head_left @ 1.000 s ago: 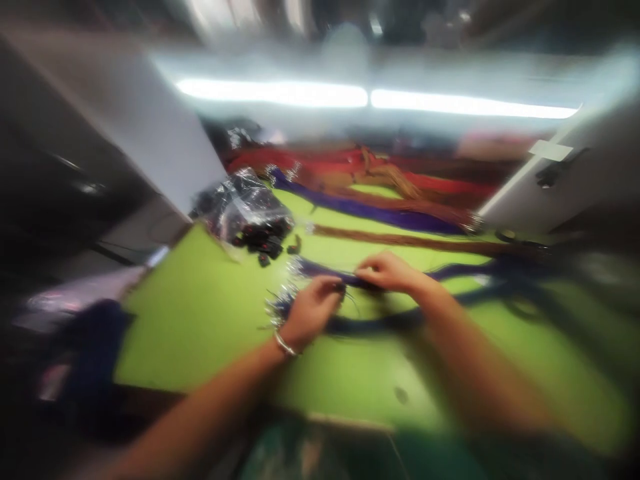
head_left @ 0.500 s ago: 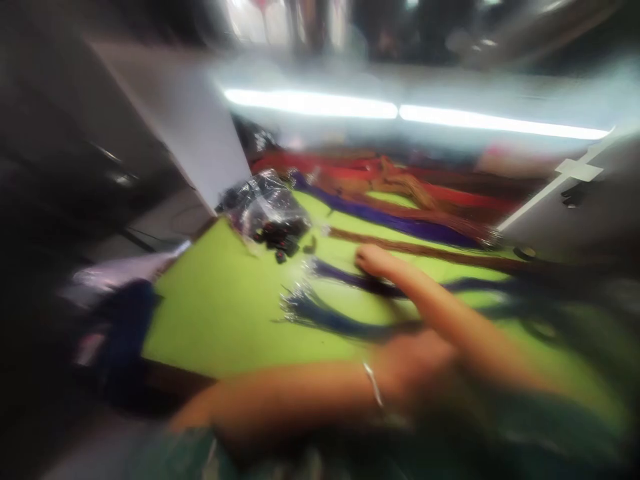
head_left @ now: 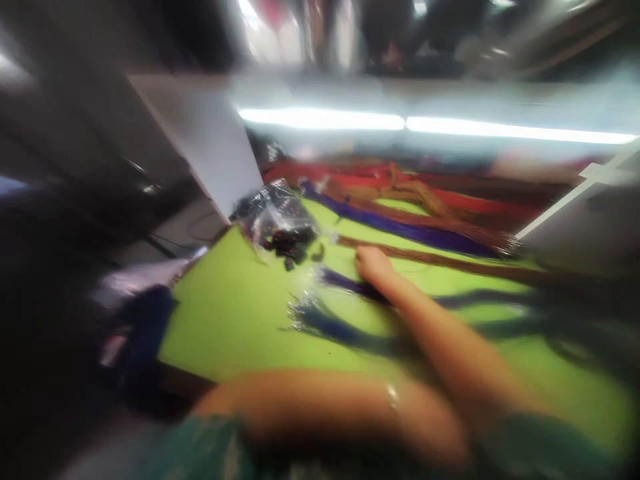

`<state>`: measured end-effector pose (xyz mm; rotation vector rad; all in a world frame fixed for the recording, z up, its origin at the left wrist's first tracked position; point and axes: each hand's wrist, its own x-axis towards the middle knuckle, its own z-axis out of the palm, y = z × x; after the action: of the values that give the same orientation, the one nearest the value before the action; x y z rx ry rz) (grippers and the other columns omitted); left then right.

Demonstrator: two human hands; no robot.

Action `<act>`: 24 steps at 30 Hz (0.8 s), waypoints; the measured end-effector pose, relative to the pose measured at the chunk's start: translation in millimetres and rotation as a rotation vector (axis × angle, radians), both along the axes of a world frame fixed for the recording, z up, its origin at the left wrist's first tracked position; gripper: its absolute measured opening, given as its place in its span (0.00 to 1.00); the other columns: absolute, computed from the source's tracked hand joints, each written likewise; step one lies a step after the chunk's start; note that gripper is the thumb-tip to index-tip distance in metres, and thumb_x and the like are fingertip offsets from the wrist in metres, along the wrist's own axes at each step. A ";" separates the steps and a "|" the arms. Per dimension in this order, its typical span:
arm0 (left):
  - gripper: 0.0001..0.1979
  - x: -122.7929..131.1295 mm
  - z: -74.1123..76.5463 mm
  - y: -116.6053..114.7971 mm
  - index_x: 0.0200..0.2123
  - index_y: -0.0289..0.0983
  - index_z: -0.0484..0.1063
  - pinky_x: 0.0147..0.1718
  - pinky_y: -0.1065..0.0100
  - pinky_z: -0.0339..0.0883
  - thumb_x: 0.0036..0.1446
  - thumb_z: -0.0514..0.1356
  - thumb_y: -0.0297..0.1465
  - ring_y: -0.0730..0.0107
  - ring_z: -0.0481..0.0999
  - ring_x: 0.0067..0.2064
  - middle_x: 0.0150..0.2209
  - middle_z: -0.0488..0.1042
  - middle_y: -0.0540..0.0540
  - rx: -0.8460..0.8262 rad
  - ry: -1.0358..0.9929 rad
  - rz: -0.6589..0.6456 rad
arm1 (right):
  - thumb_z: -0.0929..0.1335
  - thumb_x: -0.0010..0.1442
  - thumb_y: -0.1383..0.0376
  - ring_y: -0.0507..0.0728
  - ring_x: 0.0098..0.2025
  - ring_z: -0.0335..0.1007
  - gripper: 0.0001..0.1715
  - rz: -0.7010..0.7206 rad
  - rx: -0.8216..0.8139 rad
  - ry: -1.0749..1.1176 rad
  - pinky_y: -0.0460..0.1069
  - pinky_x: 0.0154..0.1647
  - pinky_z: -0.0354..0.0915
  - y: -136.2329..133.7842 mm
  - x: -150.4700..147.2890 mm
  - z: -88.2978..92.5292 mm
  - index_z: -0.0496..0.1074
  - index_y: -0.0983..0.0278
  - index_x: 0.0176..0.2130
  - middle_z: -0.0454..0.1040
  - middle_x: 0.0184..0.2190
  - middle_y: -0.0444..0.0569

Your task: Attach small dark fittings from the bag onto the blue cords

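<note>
My right hand (head_left: 373, 264) reaches out over the table with its fingers curled closed; whatever they hold, if anything, is hidden. It is right by a thin bundle of brown wires (head_left: 425, 257) and the end of a dark blue wire bundle (head_left: 345, 281). Closer to me lies another blue wire bundle (head_left: 330, 323) with bare, shiny ends fanned out. My left hand (head_left: 437, 423), below a bracelet on the wrist, is low near my body. Motion smears its fingers, so its grip cannot be made out.
A clear plastic bag (head_left: 285, 207) with small black parts (head_left: 290, 247) spilling out sits on the green tabletop (head_left: 225, 313). Purple wires (head_left: 400, 227) and red and brown bundles (head_left: 370, 175) lie behind. White panels (head_left: 215, 147) flank the table, under a tube light (head_left: 325, 120).
The view has shifted, so the table appears farther right and lower. Against the table, my right hand has moved slightly away and left, to the brown wires. My left hand has dropped towards my body.
</note>
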<state>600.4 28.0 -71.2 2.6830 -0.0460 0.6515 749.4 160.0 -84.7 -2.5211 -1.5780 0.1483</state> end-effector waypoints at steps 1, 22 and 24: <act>0.10 -11.2 1.3 17.7 0.31 0.51 0.78 0.21 0.71 0.62 0.52 0.56 0.39 0.71 0.71 0.25 0.26 0.73 0.48 -0.013 -0.001 -0.049 | 0.59 0.58 0.68 0.56 0.36 0.68 0.13 0.002 0.021 -0.002 0.47 0.32 0.57 -2.5 -4.4 -5.3 0.71 0.65 0.36 0.74 0.36 0.55; 0.14 5.4 1.9 251.8 0.40 0.34 0.74 0.27 0.71 0.63 0.50 0.60 0.35 0.70 0.72 0.29 0.30 0.74 0.43 -0.745 0.066 0.609 | 0.63 0.58 0.60 0.55 0.33 0.69 0.13 -0.015 0.279 0.092 0.46 0.31 0.57 -20.8 -9.7 7.2 0.75 0.60 0.36 0.77 0.32 0.48; 0.18 -10.9 5.6 235.1 0.43 0.33 0.72 0.20 0.76 0.58 0.51 0.61 0.37 0.76 0.69 0.24 0.28 0.72 0.45 -1.205 0.006 0.455 | 0.62 0.58 0.61 0.54 0.33 0.69 0.13 0.010 0.299 0.071 0.46 0.31 0.56 -22.5 -17.6 18.0 0.75 0.60 0.34 0.77 0.32 0.48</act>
<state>589.5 263.2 -65.6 1.5087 0.7301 0.5288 731.8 137.4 -66.7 -2.2545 -1.4640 0.0021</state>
